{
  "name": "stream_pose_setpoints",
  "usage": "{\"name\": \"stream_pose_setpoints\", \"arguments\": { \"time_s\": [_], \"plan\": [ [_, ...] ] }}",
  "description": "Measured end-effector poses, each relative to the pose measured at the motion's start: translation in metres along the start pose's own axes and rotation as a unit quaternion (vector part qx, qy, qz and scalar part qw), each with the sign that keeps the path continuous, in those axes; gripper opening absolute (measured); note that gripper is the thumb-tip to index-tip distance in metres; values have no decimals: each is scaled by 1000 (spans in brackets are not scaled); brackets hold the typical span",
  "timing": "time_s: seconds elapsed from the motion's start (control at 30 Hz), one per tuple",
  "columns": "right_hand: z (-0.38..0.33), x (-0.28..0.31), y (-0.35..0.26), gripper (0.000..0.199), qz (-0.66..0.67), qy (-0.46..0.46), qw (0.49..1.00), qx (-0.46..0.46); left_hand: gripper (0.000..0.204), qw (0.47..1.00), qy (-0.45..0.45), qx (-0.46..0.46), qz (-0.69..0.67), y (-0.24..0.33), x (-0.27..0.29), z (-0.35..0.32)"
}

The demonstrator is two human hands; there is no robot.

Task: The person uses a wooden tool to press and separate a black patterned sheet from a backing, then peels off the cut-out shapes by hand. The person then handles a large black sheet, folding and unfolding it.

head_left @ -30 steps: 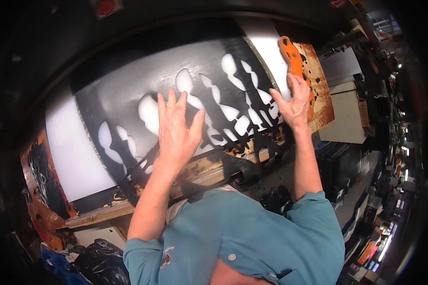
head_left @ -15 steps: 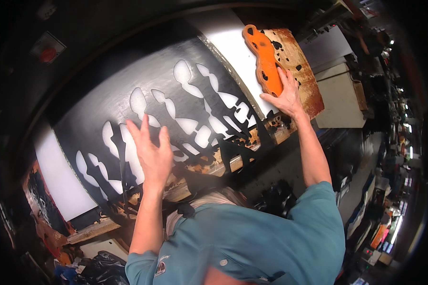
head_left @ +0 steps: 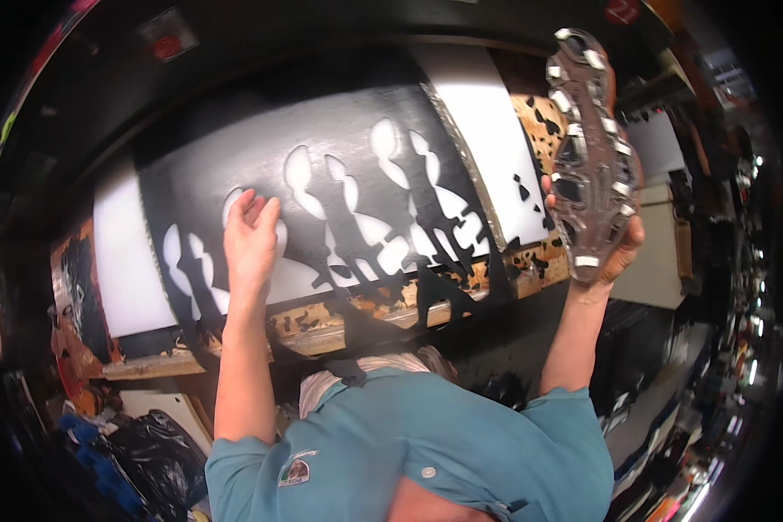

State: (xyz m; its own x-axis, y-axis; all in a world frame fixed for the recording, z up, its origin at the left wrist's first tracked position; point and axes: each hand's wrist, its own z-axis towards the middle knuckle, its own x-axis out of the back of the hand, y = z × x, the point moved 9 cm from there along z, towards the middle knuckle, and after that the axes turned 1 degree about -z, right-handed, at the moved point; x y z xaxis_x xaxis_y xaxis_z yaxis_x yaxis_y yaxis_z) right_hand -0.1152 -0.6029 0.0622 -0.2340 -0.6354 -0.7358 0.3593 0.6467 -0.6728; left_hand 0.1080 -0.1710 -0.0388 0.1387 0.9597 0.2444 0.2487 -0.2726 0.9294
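Note:
My right hand [head_left: 622,252] grips the lower end of a cutting die [head_left: 596,148] and holds it up at the right. The die is long and wavy-edged, its underside facing me, with blade outlines and small white pads on a brown board. My left hand [head_left: 252,244], fingers loosely bent and holding nothing, hovers over a black sheet [head_left: 235,165]. Rows of curved shapes are cut out of this sheet, and white shows through the holes. Narrow black strips hang down over its near edge.
White board [head_left: 126,252] shows at the left of the sheet and another white strip [head_left: 487,113] at its right. Black scraps lie on the worn wooden edge [head_left: 539,265]. A dark machine beam [head_left: 322,43] spans the far side. Black plastic bags [head_left: 165,452] sit at lower left.
My right hand has picked the orange cutting die up off the board and turned its underside toward me. My left hand's spread fingers have drawn in.

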Motion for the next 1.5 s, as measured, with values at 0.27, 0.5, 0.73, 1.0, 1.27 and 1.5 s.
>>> {"name": "stream_pose_setpoints", "arguments": {
  "time_s": [0.27,0.5,0.73,1.0,1.27,1.5],
  "plan": [
    [21,28,119,103,407,66,909,-69,36,998,-8,-23,53,-13,-11,9],
    [40,42,60,90,-103,89,975,-176,22,981,17,-163,99,-11,-8,9],
    [47,32,69,112,-820,51,562,-101,18,989,-77,-106,72,-23,-8,17],
    [33,44,82,112,-919,-2,393,32,14,982,-107,-131,88,-15,-18,15],
    [45,38,67,96,-727,15,685,-41,9,970,-130,-172,115,-9,-15,-17],
    [0,-28,87,102,-507,13,858,-77,10,962,-141,-215,91,-14,-11,-82]
  ]
}}
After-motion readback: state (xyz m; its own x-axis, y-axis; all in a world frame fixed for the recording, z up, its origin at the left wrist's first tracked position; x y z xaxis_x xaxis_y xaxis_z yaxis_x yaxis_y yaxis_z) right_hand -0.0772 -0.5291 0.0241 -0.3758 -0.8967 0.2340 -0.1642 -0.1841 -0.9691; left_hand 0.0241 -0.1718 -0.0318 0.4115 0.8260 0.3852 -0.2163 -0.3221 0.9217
